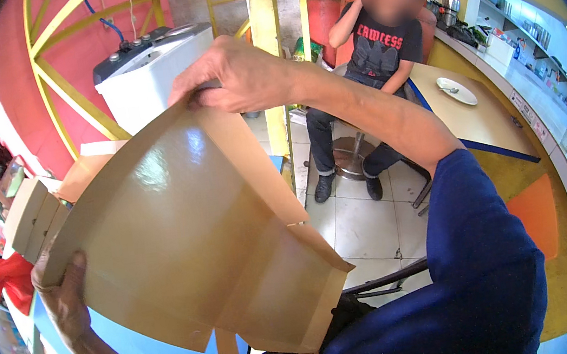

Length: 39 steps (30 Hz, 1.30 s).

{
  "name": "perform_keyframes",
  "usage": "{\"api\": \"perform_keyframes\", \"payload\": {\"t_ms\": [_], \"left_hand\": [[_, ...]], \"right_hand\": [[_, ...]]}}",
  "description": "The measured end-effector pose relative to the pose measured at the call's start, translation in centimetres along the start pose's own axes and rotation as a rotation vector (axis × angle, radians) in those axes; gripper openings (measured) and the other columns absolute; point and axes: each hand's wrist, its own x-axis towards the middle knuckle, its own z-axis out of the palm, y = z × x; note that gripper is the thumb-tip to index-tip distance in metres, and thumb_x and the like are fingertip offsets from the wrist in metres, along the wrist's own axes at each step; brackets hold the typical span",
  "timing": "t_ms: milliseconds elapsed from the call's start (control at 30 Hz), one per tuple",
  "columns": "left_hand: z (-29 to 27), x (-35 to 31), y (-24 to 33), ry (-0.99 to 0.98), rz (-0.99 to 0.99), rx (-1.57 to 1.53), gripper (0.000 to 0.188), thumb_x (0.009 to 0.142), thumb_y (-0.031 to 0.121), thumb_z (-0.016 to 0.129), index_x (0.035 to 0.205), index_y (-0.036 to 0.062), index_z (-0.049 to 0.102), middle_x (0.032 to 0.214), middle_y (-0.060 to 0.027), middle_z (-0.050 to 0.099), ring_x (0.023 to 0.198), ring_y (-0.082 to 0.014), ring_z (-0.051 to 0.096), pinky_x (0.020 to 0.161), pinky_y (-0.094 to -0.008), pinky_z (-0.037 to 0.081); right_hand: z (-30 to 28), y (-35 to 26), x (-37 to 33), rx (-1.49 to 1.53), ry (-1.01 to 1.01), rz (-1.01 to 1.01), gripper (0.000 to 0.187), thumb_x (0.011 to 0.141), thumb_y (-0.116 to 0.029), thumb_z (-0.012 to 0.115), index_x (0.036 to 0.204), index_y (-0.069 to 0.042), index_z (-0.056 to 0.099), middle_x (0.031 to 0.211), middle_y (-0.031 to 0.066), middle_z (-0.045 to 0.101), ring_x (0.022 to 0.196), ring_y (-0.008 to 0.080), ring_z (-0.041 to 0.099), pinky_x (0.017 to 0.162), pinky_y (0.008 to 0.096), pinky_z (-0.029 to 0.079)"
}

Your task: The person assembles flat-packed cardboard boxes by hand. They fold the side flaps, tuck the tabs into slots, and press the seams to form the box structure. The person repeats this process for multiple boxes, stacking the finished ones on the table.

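Observation:
A large unfolded cardboard box blank (182, 218), brown with a glossy inner face, is held up in front of me, tilted. My left hand (64, 296) grips its left edge, thumb on the glossy face and fingers behind. At the top edge my right hand (236, 77) pinches the sheet, the arm in a blue sleeve reaching across. Slits and narrow flaps show along the blank's lower and right edges. Below it lies a light blue tabletop (170, 346), partly covered by the sheet.
Folded cartons (37, 218) and a red cloth or bag (10, 281) are at the left. Behind stand a white washing machine (144, 81) and a yellow metal frame (268, 51). A person (380, 38) sits ahead, beside a table with a white plate (457, 90).

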Motion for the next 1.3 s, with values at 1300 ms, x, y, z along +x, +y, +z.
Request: {"api": "perform_keyframes", "payload": {"t_ms": [1300], "left_hand": [[-0.6,-4.8,8.2,0.132,-0.147,0.386,0.028,0.097,0.027,0.063,0.083,0.0033,0.064,0.074,-0.0004,0.058,0.072,-0.0115,0.049,0.067,-0.0277,0.037]], "right_hand": [[3.3,-10.0,4.3,0.172,-0.07,-0.292,0.013,0.073,-0.022,0.069,0.079,-0.011,0.073,0.072,0.0156,0.068,0.065,0.0342,0.067,0.06,0.0446,0.053]]}}
